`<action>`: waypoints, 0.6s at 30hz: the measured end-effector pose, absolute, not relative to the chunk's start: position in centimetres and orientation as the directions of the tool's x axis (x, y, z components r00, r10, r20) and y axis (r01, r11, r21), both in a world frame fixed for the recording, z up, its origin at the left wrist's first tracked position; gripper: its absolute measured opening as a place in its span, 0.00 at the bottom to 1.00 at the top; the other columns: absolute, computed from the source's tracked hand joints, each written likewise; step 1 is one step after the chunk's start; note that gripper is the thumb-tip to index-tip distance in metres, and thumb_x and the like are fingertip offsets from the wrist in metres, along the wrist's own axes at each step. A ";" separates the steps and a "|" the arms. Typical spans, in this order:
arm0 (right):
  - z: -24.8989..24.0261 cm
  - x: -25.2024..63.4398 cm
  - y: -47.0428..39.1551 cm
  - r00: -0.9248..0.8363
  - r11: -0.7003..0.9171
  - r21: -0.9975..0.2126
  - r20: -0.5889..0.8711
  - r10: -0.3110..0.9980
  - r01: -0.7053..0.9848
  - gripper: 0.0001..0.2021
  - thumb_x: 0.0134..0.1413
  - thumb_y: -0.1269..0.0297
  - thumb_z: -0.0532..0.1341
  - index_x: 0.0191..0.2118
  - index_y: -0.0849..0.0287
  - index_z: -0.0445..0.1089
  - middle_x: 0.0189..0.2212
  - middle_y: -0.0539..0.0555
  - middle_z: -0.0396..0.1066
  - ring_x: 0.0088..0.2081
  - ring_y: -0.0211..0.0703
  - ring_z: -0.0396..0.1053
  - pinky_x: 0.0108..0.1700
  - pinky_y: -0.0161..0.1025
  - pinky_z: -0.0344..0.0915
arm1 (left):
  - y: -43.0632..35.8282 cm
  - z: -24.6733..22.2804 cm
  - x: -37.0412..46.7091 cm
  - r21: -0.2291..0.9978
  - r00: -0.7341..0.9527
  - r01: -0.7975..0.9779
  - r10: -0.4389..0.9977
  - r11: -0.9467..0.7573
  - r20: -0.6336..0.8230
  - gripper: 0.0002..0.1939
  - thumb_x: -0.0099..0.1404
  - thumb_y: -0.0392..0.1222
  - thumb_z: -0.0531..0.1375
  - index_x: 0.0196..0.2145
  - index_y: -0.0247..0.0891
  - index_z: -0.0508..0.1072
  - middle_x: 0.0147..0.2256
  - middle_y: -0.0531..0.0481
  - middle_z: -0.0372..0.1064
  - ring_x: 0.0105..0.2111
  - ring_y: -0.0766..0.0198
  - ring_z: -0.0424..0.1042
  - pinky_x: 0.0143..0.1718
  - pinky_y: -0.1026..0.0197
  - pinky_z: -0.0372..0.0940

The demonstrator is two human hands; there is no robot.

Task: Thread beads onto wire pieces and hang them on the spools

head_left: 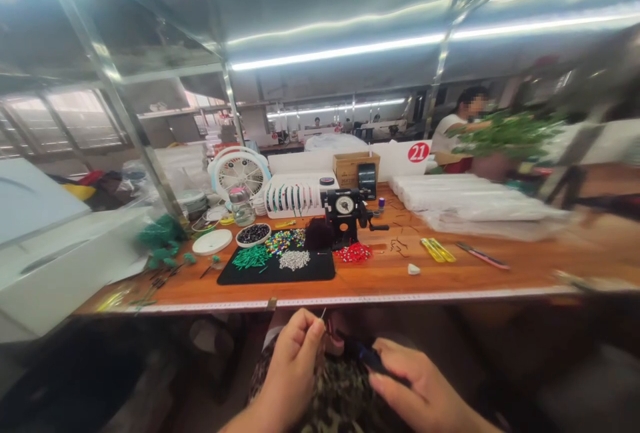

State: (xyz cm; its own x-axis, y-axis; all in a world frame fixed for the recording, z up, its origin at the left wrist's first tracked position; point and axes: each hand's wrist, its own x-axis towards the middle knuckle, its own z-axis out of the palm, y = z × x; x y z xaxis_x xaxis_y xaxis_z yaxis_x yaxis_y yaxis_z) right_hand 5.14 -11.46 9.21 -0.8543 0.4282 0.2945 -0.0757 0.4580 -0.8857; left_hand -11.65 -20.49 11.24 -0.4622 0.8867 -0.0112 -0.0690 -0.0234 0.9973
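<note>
In front of the table's edge, above the lap, my left hand (295, 356) pinches a thin pale wire-like piece (323, 313) between thumb and forefinger. To its right, my right hand (413, 379) is closed around dark-handled pliers (369, 357), whose tip points at the left fingers. The pliers' jaws are blurred, and I cannot tell whether they touch the piece. On the table beyond, a black mat (276, 274) bears green tube beads (251, 257), multicoloured beads (285, 241) and silvery beads (295, 259). Red beads (353, 252) lie beside the mat.
Behind the mat stands a black hand-cranked machine (345, 209) with a dial. A fan (240, 176), a glass jar (242, 206) and spools (293, 196) are to its left. Wrapped white rolls (470, 205) and a cutter knife (483, 256) lie right. A person (453, 131) sits beyond.
</note>
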 end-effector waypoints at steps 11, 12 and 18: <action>10.1 5.0 -10.9 -0.862 0.222 -0.975 0.124 0.492 -0.014 0.17 0.55 0.54 0.54 0.23 0.61 0.62 0.23 0.48 0.56 0.26 0.35 0.55 0.29 0.33 0.53 | -20.5 13.7 -12.4 0.919 -0.166 -0.336 0.948 0.206 -0.273 0.17 0.56 0.48 0.63 0.22 0.36 0.60 0.18 0.58 0.52 0.17 0.74 0.47 0.19 0.68 0.43; 10.1 5.0 -10.8 -0.863 0.209 -0.978 0.120 0.490 -0.018 0.16 0.55 0.54 0.54 0.24 0.61 0.64 0.23 0.48 0.57 0.26 0.36 0.55 0.29 0.33 0.54 | -20.5 13.9 -12.4 0.882 -0.129 -0.411 0.944 0.229 -0.305 0.17 0.55 0.46 0.64 0.22 0.36 0.60 0.19 0.59 0.51 0.17 0.74 0.47 0.18 0.68 0.42; 9.9 5.1 -10.6 -0.863 0.287 -0.958 0.163 0.479 -0.022 0.15 0.55 0.56 0.55 0.28 0.62 0.70 0.28 0.52 0.64 0.31 0.39 0.62 0.34 0.35 0.57 | -20.7 14.5 -12.3 0.803 -0.102 -0.547 0.933 0.238 -0.346 0.13 0.55 0.40 0.63 0.22 0.33 0.62 0.20 0.58 0.48 0.18 0.75 0.45 0.18 0.70 0.41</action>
